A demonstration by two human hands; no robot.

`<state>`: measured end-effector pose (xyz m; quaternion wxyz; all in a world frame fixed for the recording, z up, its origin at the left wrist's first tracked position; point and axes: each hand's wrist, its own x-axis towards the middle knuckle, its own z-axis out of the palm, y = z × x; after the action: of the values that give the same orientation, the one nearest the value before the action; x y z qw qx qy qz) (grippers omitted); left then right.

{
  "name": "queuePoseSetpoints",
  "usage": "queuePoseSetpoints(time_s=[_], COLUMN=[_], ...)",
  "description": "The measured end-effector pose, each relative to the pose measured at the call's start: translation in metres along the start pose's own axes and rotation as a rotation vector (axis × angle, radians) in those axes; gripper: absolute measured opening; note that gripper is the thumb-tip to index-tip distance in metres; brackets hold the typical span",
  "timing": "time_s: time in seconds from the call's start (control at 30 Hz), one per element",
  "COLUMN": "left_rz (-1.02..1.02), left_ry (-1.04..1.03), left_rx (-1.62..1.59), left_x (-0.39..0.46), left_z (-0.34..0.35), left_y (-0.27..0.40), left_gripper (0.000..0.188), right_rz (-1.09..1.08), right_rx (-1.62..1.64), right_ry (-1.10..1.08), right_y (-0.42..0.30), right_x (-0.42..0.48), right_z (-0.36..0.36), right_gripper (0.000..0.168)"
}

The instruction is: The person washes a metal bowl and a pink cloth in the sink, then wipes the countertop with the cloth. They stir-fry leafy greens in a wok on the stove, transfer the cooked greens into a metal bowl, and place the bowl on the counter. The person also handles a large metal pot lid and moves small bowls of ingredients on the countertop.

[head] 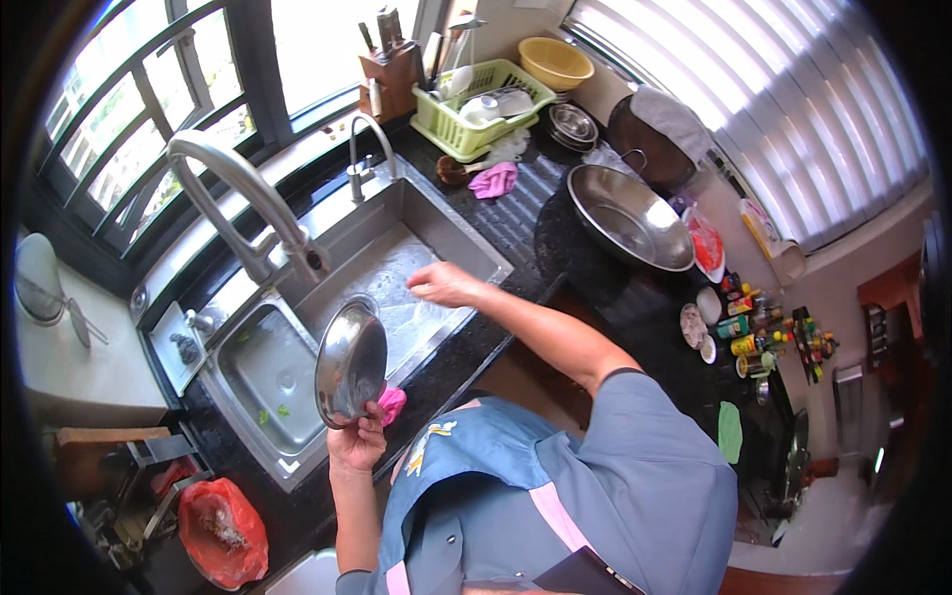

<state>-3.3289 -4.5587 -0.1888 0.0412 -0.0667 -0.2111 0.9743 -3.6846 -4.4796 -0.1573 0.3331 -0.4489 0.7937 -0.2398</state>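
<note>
A stainless steel bowl [349,364] is tilted on its side above the divider of the double sink, gripped at its lower rim by my left hand [358,439]. My right hand [446,285] is over the large sink basin [446,223], its fingers curled together; whether something small is between them cannot be told. Below it the basin's floor looks wet, with water on it. The smaller basin [282,379] has a few green leaf bits in it. Behind the basins rises a large curved faucet [245,193]. A pink cloth [392,405] lies at the sink's front edge, beside the bowl.
A green dish rack [483,111], a knife block [390,78], a second pink cloth [494,181] and a yellow basin [555,63] are at the back. A wide steel basin [631,217] and seasoning bottles [751,335] stand right. A red-lined bin [223,532] is lower left.
</note>
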Motion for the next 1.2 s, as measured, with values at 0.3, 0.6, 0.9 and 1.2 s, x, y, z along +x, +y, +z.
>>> queuePoseSetpoints(time_s=[0.3,0.6,0.9,1.2], left_rz=[-0.023,0.411,0.69,0.63], left_ry=[0.167,0.757,0.966,0.919], left_rx=[-0.093,0.354,0.888,1.352], left_x=[0.103,0.234,0.351,0.432], left_z=[0.022,0.044,0.069,0.091], left_y=[-0.028,-0.051,-0.082,-0.086], left_gripper=[0.062,0.021,0.033,0.062], right_rz=[0.376,0.713,0.757,1.177], right_rx=[0.327,1.02,1.137,1.065], right_ry=[0.819,0.92,0.891,1.197], right_y=[0.189,0.385,0.499,0.51], right_x=[-0.088,0.007,0.102,0.142], right_z=[-0.347,-0.503,-0.479,-0.474], right_gripper=[0.021,0.06,0.046,0.024])
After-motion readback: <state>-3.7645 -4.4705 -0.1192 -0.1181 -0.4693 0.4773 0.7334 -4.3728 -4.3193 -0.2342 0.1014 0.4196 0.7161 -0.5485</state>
